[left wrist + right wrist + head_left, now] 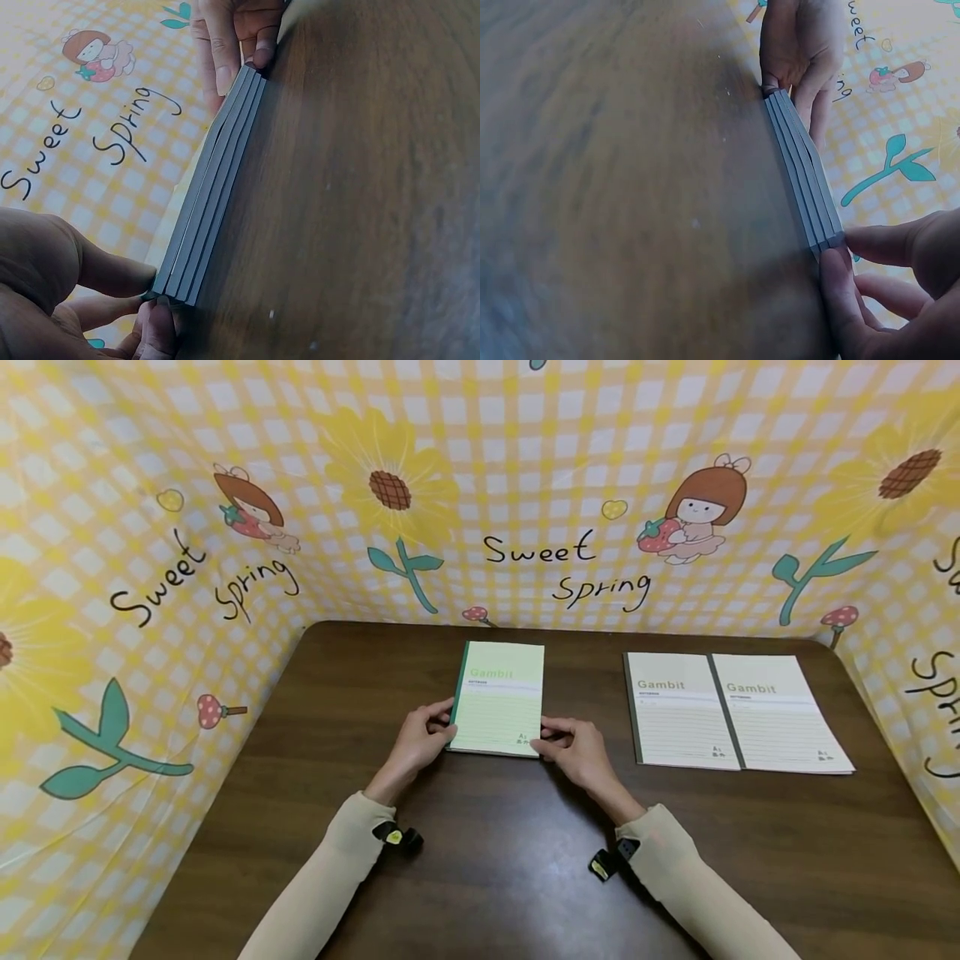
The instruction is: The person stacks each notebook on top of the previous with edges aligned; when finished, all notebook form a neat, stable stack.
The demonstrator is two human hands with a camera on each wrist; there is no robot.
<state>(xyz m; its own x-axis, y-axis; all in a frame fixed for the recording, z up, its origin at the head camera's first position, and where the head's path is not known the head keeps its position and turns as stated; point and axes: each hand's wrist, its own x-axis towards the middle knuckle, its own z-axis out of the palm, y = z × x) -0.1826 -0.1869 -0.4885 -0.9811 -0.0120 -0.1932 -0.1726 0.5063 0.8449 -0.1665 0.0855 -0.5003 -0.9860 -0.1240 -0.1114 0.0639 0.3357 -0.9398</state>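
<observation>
A stack of several green "Gambit" notebooks (498,697) lies flat on the dark wooden table (480,868), a little left of centre. My left hand (441,724) pinches the stack's near left corner, thumb on top and fingers at the edge. My right hand (551,742) pinches the near right corner the same way. The left wrist view shows the stack's near edge (214,187) as thin grey layers, with the left hand (146,296) at one end and the right hand (236,52) at the other. In the right wrist view, the stack (802,172) runs between both hands.
Two beige "Gambit" notebooks (738,710) lie side by side, slightly overlapping, on the right of the table. A yellow checked "Sweet Spring" backdrop (540,560) walls in the table at the back and both sides.
</observation>
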